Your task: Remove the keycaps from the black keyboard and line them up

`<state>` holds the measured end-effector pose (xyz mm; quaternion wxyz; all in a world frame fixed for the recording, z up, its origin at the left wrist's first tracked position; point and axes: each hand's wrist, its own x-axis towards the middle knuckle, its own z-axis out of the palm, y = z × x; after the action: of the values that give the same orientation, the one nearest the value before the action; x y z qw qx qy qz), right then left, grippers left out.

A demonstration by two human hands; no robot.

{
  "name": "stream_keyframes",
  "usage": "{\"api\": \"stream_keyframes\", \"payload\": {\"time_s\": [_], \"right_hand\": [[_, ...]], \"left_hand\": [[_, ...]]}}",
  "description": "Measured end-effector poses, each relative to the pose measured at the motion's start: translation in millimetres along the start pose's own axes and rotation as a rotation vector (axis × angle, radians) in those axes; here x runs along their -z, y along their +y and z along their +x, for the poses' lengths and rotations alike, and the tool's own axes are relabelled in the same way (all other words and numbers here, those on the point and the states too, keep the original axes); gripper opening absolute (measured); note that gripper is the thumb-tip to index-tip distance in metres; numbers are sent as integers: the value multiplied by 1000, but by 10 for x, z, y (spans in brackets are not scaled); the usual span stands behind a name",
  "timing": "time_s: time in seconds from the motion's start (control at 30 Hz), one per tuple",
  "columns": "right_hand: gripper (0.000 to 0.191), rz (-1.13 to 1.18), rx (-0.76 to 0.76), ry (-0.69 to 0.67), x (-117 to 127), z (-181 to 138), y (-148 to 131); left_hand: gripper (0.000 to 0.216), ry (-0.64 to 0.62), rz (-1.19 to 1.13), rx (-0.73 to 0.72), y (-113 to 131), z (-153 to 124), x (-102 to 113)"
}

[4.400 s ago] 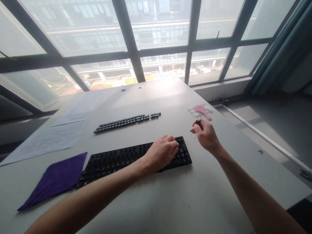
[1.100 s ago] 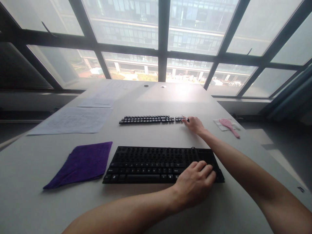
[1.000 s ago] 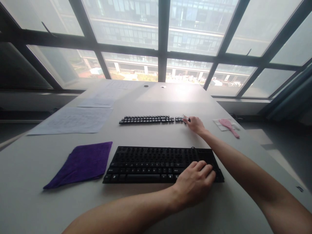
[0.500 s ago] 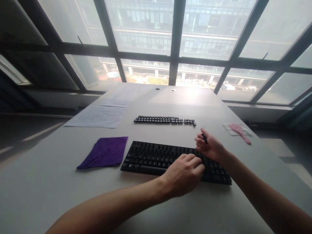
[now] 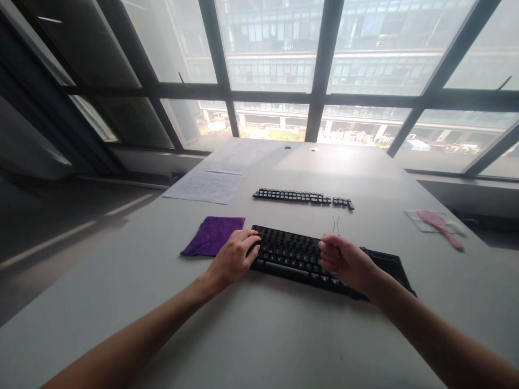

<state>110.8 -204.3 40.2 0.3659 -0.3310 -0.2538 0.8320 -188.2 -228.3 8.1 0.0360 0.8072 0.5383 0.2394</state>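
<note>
A black keyboard (image 5: 290, 268) lies slightly slanted on the white table, its upper rows stripped of keycaps and its lower rows still bearing them. My left hand (image 5: 233, 254) grips the keyboard's left end, fingers bent over the edge. Over the right-middle part of the keyboard, my right hand (image 5: 343, 259) is closed in a fist around a wire keycap puller (image 5: 335, 225). The puller's two thin prongs point up and away from me; its handle is hidden in the fist. Behind the keyboard, loose black keycaps (image 5: 292, 196) stand in neat rows.
A folded purple cloth (image 5: 213, 235) lies left of the keyboard, close to my left hand. Paper sheets (image 5: 206, 186) are spread at the far left of the table (image 5: 251, 335). On the right, a pink hairbrush-shaped object (image 5: 440, 227) rests on a clear bag. Tall windows stand beyond.
My left hand has gone from the keyboard's right part to its left end. My right hand has shifted left over the keyboard with the keycap puller. The view has turned left.
</note>
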Motion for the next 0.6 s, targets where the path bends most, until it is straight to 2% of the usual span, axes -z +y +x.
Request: {"api": "stream_keyframes", "payload": {"time_s": [0.13, 0.27, 0.33, 0.6], "right_hand": [[34, -65, 91, 40, -124, 92, 57], [11, 22, 121, -1, -263, 178, 63], [12, 71, 130, -11, -339, 226, 90], [9, 142, 15, -198, -606, 422, 395]], "left_hand": [[26, 30, -30, 22, 81, -110, -23], [25, 14, -86, 20, 159, -260, 37], [23, -2, -137, 13, 170, -294, 93], [21, 15, -254, 57, 74, -178, 241]]}}
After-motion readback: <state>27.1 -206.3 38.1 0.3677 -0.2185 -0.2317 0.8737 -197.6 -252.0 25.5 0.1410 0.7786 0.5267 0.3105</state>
